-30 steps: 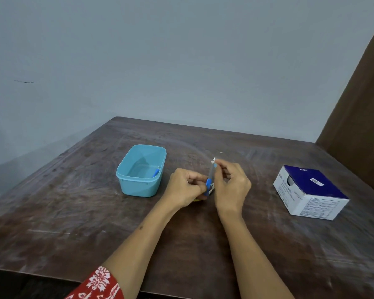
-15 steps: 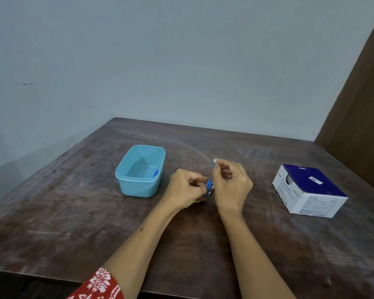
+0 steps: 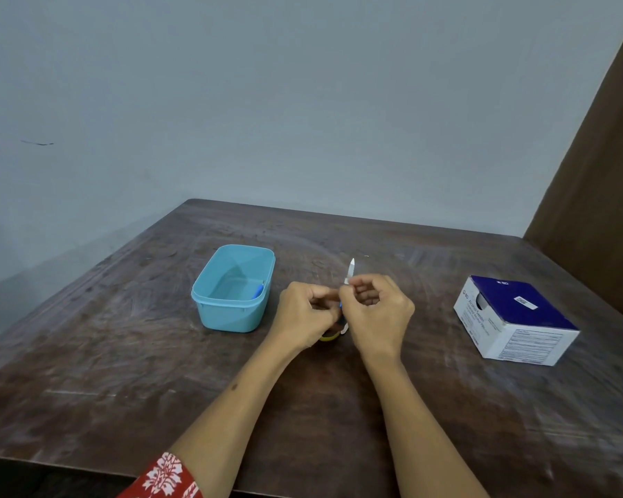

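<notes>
Dark table [image 3: 123, 354], box [image 3: 515, 318] out right, blue tub [image 3: 231, 318] left. Between them, mid-table, the hands meet: left hand [image 3: 303, 314] curled round the blue lower end of a pen [image 3: 350, 274], right hand [image 3: 378, 314] pinching it higher up, white tip poking up above the fingers.

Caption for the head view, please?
Left hand and right hand grip a slim stick between a blue tub and a box.
</notes>
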`<state>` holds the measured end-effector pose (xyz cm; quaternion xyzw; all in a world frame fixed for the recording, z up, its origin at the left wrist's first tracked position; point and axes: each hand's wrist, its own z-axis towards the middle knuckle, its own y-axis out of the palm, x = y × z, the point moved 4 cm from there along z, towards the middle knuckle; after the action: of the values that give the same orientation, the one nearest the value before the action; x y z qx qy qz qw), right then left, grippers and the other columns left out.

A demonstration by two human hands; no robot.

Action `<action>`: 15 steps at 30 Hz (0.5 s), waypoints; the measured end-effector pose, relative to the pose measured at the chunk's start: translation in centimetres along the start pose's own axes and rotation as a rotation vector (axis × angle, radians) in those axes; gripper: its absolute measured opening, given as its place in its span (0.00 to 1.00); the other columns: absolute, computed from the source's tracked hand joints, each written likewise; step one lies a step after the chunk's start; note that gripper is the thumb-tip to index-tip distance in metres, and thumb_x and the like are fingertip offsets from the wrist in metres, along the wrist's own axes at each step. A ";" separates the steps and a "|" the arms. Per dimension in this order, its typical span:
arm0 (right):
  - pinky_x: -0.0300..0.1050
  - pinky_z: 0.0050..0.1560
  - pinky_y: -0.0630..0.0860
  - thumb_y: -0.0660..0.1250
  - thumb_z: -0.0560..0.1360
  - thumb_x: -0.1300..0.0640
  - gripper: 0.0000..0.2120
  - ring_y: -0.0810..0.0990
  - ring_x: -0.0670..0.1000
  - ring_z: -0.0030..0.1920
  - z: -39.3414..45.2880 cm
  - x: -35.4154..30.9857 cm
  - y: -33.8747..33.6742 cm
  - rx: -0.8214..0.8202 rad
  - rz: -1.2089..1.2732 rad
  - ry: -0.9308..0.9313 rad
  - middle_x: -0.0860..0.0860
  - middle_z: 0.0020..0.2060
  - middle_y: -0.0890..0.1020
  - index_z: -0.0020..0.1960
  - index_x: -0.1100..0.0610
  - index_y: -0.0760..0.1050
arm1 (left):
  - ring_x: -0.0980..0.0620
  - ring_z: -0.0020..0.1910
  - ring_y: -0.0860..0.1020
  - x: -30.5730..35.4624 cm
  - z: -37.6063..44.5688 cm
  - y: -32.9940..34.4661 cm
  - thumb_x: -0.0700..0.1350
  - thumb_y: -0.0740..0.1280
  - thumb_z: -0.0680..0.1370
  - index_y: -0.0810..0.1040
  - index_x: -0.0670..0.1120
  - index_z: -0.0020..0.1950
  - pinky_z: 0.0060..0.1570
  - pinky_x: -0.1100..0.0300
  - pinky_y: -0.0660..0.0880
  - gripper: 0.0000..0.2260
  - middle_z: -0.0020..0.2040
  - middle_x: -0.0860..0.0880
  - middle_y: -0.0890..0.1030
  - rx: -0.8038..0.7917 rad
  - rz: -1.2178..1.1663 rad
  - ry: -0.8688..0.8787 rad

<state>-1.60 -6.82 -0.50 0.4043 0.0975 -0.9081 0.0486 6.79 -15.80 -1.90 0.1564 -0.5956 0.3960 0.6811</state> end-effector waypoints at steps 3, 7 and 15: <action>0.35 0.36 0.76 0.71 0.68 0.67 0.07 0.78 0.43 0.32 0.2 0.1 -0.2 0.038 0.024 -0.025 0.49 0.36 0.80 0.43 0.58 0.83 | 0.48 0.39 0.84 0.2 -0.1 0.2 0.30 0.68 0.70 0.83 0.40 0.51 0.43 0.53 0.82 0.12 0.41 0.43 0.85 -0.015 -0.030 -0.032; 0.37 0.36 0.77 0.70 0.69 0.69 0.08 0.78 0.44 0.34 0.4 0.0 -0.5 0.071 0.032 -0.038 0.48 0.38 0.80 0.44 0.58 0.83 | 0.48 0.39 0.83 0.3 -0.3 0.6 0.30 0.68 0.70 0.83 0.39 0.50 0.43 0.55 0.81 0.12 0.41 0.43 0.84 -0.059 -0.041 -0.043; 0.31 0.36 0.75 0.71 0.68 0.67 0.07 0.78 0.43 0.32 0.2 0.1 -0.1 -0.014 0.016 -0.029 0.48 0.36 0.80 0.43 0.58 0.82 | 0.49 0.40 0.84 0.0 0.1 0.1 0.31 0.67 0.72 0.83 0.41 0.52 0.45 0.52 0.81 0.12 0.42 0.43 0.85 -0.007 -0.031 -0.012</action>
<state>-1.77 -6.80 -0.42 0.3914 0.0998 -0.9128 0.0601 6.68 -15.79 -1.87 0.1656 -0.5985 0.3825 0.6842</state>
